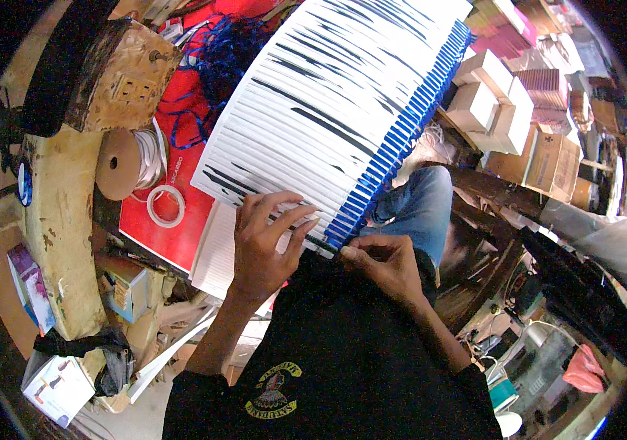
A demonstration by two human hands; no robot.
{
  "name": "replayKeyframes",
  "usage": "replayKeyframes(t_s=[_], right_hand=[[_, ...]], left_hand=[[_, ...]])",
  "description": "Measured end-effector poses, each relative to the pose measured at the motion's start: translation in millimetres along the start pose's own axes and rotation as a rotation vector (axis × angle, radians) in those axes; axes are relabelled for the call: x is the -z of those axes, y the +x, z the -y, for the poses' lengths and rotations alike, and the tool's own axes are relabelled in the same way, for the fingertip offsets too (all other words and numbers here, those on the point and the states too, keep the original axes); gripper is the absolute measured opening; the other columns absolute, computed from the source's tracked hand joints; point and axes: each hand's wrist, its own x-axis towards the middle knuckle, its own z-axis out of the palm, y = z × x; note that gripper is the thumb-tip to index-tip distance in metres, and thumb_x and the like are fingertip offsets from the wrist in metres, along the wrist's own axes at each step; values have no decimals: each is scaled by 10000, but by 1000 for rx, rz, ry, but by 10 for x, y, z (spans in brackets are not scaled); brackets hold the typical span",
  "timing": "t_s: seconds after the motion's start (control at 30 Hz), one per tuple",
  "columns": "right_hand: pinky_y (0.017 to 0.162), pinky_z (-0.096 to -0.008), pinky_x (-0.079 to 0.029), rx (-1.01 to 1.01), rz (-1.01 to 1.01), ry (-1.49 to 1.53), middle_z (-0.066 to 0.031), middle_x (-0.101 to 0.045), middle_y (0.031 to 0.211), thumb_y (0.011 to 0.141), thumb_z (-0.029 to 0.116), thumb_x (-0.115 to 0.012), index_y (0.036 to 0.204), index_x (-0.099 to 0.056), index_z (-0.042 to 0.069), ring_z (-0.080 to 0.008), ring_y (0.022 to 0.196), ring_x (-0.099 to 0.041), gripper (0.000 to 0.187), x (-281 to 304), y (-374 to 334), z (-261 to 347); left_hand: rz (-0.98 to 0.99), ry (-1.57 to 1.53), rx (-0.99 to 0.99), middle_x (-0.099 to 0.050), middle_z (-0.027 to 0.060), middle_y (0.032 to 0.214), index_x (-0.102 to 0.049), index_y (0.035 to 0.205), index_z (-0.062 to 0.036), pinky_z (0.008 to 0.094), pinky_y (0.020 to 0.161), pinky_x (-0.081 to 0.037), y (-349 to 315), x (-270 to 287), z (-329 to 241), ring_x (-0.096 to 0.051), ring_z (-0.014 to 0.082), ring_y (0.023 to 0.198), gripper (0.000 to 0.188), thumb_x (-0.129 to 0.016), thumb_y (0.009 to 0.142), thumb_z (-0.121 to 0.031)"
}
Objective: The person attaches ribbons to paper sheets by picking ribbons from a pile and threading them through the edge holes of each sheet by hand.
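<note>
A large white panel (284, 117) of narrow parallel strips with black streaks lies before me, curving away. Blue ribbon (401, 143) is woven along its right edge. My left hand (269, 235) rests on the near edge of the panel, its fingers bent and spread apart. At the near right corner, where the blue edging ends, my right hand (383, 264) pinches with thumb and forefinger at the panel's edge. The exact bit between those fingertips is partly hidden. A thin dark strip shows along the near edge between the two hands.
On a red sheet (159, 231) at left lie a white tape roll (166, 206), a spool (119, 163) and tangled blue ribbon (229, 59). A wooden block (126, 77) stands beyond the pale beam (64, 220). White boxes (486, 103) and cartons (548, 161) are stacked at right.
</note>
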Motion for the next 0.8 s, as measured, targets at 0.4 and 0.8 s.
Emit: replayKeyframes(t_s=[0.4,0.8], right_hand=[[703,-245,-490,41,14,-58,-41,-750,841,901,169,-791,909,-779,-20,-76,754,-625,190,-33,98,-1],[666,-258,-504,20,5,-166,-64,-758,800,880,212,-814,864,-782,-16,-81,716,-642,231,-8,120,14]], left_hand=[[19,18,25,-633,48,1173,-721,1104,-141,406,946,-415,-19,-5,-33,-542,269,1089,283,-788,831,-175],[44,74,53,-585,42,1236,-669,1167,-159,428,968,-374,-37,-30,-117,-503,275,1130,487,-870,742,-284]])
